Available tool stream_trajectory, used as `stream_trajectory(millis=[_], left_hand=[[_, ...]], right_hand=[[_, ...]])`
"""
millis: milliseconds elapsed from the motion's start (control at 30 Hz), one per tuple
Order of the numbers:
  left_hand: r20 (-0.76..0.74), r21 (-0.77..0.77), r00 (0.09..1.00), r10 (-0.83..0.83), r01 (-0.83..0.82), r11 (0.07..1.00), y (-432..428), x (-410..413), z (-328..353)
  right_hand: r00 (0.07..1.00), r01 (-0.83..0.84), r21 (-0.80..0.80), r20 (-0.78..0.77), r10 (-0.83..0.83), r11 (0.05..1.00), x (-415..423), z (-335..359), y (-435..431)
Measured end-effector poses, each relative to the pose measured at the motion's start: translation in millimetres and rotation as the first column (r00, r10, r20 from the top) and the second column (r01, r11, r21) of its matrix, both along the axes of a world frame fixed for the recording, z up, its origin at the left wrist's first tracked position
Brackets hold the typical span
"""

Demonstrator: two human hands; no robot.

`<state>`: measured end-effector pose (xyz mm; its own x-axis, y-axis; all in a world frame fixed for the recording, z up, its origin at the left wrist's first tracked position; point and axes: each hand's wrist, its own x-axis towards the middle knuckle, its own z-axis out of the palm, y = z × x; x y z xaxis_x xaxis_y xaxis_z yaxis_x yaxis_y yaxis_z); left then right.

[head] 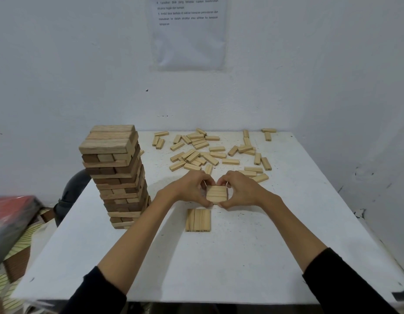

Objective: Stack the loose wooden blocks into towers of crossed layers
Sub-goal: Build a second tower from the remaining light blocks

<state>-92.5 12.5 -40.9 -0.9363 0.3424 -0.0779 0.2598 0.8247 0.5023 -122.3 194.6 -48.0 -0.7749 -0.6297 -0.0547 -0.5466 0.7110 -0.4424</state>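
Both hands meet near the middle of the white speckled tabletop [241,257], cupped round a small square set of pale wooden blocks [216,194]. The left hand [190,189] curls its fingers over the far left corner and brings its thumb to the near edge. The right hand [240,189] mirrors it on the other side, so each hand is grasping the set. Three blocks lie side by side on its top, running left to right. The fingers cover its sides, so I cannot tell how many layers lie beneath, or whether it rests on the table.

Just in front of it, not touching, a flat row of three pale wooden blocks [198,220] lies with its long sides pointing toward the camera. The dark marks on the near ends are too small to read.

To the left stands a tall tower of crossed light and dark brown wooden blocks [116,175], its layers slightly uneven. Behind it a dark rounded object [70,189] is mostly hidden.

The scattered loose pale wooden blocks [207,152] cover the far half of the table, some overlapping.

A blurred red and grey shape [10,223] is cut off at the left edge. On the wall hangs a printed paper sheet [188,32], its top cropped and its lines unreadable. The forearms end in black sleeves [101,291], cut off at the bottom
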Motion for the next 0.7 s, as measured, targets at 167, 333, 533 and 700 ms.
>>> stream_trajectory(millis=[167, 333, 533, 700], left_hand=[[0.008, 0.013, 1.000, 0.008, -0.008, 1.000, -8.0, 5.0, 11.5], [0.037, 0.072, 0.999, 0.030, -0.032, 0.997, -15.9, 23.3, 21.7], [0.075, 0.082, 0.996, 0.052, -0.058, 0.995, -22.3, 52.2, 17.6], [0.085, 0.079, 0.994, 0.067, -0.073, 0.994, -27.3, 69.3, 9.3]], right_hand=[[0.999, -0.024, -0.014, -0.043, 0.023, 1.000, 5.6, 11.4, -3.0], [0.997, -0.058, -0.037, -0.055, 0.056, 0.998, 21.8, 25.1, -6.1], [0.994, -0.098, -0.027, -0.043, 0.096, 0.995, 43.1, 20.0, -11.2], [0.991, -0.119, -0.020, -0.056, 0.117, 0.993, 56.8, 13.2, -15.3]])
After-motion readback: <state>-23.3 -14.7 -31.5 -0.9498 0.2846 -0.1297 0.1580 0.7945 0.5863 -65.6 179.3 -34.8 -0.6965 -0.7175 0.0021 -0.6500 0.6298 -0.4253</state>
